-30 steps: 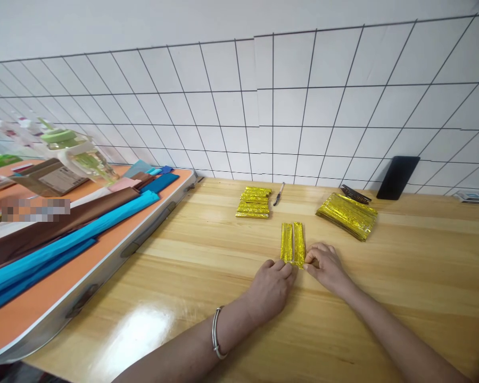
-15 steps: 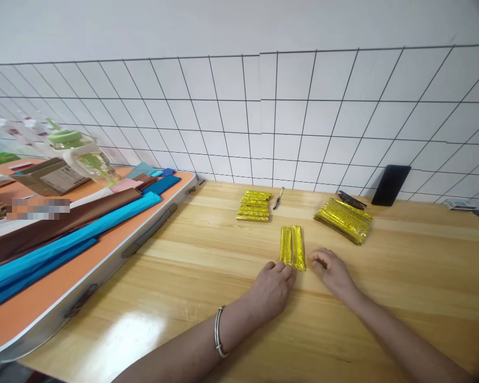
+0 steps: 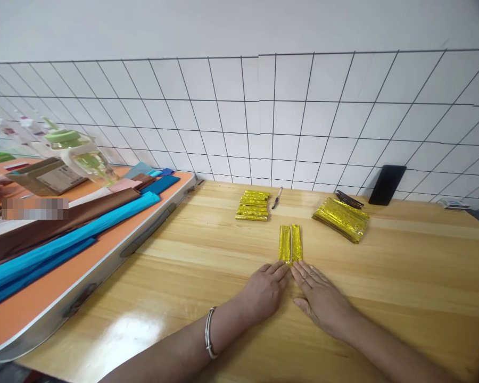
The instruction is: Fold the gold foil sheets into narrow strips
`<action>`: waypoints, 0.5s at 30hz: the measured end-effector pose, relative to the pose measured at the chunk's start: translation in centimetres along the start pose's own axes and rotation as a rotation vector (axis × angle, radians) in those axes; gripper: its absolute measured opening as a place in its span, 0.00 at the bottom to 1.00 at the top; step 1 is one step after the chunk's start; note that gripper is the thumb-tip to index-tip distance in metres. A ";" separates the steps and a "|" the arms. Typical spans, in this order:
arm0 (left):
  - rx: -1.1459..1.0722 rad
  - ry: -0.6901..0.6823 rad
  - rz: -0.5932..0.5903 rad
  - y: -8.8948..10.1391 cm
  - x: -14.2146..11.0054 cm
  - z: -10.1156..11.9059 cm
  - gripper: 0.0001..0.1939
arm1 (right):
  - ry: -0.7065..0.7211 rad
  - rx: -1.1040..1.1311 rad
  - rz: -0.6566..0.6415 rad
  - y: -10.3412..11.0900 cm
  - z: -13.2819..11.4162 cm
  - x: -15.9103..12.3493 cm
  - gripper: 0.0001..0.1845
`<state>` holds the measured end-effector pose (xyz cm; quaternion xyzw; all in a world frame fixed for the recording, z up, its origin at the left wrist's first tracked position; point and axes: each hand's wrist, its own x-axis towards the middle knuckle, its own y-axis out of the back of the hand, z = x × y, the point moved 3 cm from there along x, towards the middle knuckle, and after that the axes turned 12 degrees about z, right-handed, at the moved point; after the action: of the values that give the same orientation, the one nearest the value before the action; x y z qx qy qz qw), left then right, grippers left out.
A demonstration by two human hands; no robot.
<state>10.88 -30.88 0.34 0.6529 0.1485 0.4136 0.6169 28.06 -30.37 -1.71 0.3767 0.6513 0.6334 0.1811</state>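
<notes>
A shiny gold foil paper [image 3: 285, 243], its two long sides folded in toward a narrow slit down the middle, lies on the wooden table. My left hand [image 3: 266, 290], with a silver bangle at the wrist, rests its fingertips on the near left end of the paper. On the near right end lies my right hand [image 3: 319, 298], palm down with fingers stretched out and thumb apart. The fingertips of both hands almost meet and cover the paper's near edge. Beyond it sits a row of narrow folded gold strips [image 3: 253, 206]. A thicker stack of gold foil sheets [image 3: 340, 219] is at the right.
A pen [image 3: 277, 198] lies beside the strips. Behind the stack are a dark clip-like object [image 3: 348, 199] and a black phone [image 3: 387, 184] leaning on the wall. An orange-topped table [image 3: 115, 234] at left carries coloured rolls [image 3: 104, 222], a cardboard box [image 3: 48, 176] and a green-lidded bottle [image 3: 77, 149].
My right hand has let go of the paper's near right corner, moved off to the right, then come back and flattened onto its near end. My left hand has stayed at the near end.
</notes>
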 end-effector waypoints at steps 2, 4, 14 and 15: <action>-0.019 -0.004 0.023 0.1 -0.7 -0.4 0.24 | 0.005 0.007 0.004 0.1 0.1 -0.1 0.32; -0.035 0.003 0.040 0.4 -1.2 -0.7 0.22 | 0.010 0.009 0.013 0.1 0.3 0.0 0.32; -0.045 0.113 0.016 1.1 -0.5 -0.3 0.24 | -0.050 -0.038 0.062 0.9 -0.6 1.8 0.29; -0.042 0.118 0.017 1.1 -0.5 -0.3 0.23 | -0.055 -0.045 0.061 0.9 -0.6 1.8 0.29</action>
<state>9.99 -31.21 1.18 0.6156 0.1703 0.4597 0.6170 26.65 -29.55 -0.37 0.4093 0.6198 0.6426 0.1880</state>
